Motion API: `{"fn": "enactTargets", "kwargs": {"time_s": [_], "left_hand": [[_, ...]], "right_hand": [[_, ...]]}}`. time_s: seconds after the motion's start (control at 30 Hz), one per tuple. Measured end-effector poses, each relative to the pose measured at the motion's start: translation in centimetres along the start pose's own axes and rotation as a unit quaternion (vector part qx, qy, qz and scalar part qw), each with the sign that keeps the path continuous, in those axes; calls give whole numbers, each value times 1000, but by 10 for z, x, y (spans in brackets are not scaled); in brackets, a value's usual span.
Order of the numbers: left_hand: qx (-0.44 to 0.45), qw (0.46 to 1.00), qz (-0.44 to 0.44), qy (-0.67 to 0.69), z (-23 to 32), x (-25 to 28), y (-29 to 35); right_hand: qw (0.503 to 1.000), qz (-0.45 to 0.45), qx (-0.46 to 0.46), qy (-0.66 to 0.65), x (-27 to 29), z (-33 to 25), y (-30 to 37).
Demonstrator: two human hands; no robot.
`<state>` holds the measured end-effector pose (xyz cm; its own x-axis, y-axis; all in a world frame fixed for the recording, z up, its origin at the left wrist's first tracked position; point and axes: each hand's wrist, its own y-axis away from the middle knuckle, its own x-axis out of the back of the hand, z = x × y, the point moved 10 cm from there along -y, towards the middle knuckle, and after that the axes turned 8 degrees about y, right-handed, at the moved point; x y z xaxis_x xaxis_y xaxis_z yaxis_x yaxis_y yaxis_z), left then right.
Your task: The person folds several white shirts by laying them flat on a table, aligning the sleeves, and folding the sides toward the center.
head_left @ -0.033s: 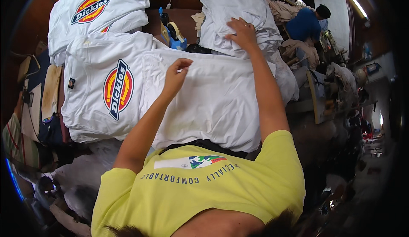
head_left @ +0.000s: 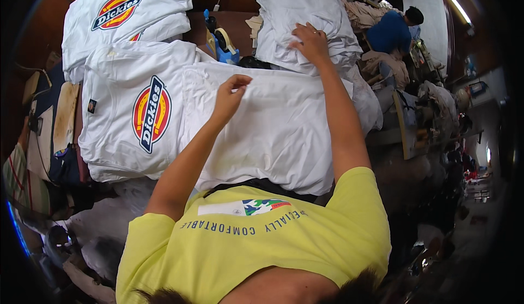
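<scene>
A white T-shirt [head_left: 262, 124] with a round red, yellow and dark blue chest print lies sideways in front of me, its collar to the left. Above its upper middle is my left hand [head_left: 230, 95], fingers loosely bent and thumb a little apart, with nothing visible in it. My right hand [head_left: 311, 43] rests on a stack of white shirts [head_left: 278, 3] at the far right. Its fingers are spread over the top cloth, thumb pointing left. Whether the fingertips pinch any cloth cannot be made out.
Another pile of printed white shirts [head_left: 158, 6] lies at the far left. Between the piles stands a blue tape dispenser [head_left: 226, 52] beside a dark bundle [head_left: 254, 62]. A person in blue [head_left: 390, 31] sits farther right among heaps of beige cloth [head_left: 385, 63].
My left hand has shifted slightly to the right above the shirt. My right hand stays on the stack, almost unmoved.
</scene>
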<state>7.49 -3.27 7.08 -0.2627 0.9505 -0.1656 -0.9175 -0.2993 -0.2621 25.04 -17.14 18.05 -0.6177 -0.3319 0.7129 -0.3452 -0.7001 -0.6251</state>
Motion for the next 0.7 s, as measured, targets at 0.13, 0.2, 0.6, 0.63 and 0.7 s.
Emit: {"fn": "enactTargets", "kwargs": {"time_s": [0.13,0.2,0.6,0.63,0.7], "left_hand": [[82,991,-40,98,-7,-38,-4],[156,979,-47,126,-16,-45,-7],[326,745,39,580,-56,-28,-28],[325,759,33,563,-59,-18,-19],[322,786,31,526,-59,10,-1]], "right_hand": [[919,-10,-275,-281,-26,74,8],[843,98,-335,-409,-17,112,20],[706,-274,-9,-653,199,-152,82],[750,-276,107,-592,214,-181,88],[670,-441,148,-579,199,-211,122]]}}
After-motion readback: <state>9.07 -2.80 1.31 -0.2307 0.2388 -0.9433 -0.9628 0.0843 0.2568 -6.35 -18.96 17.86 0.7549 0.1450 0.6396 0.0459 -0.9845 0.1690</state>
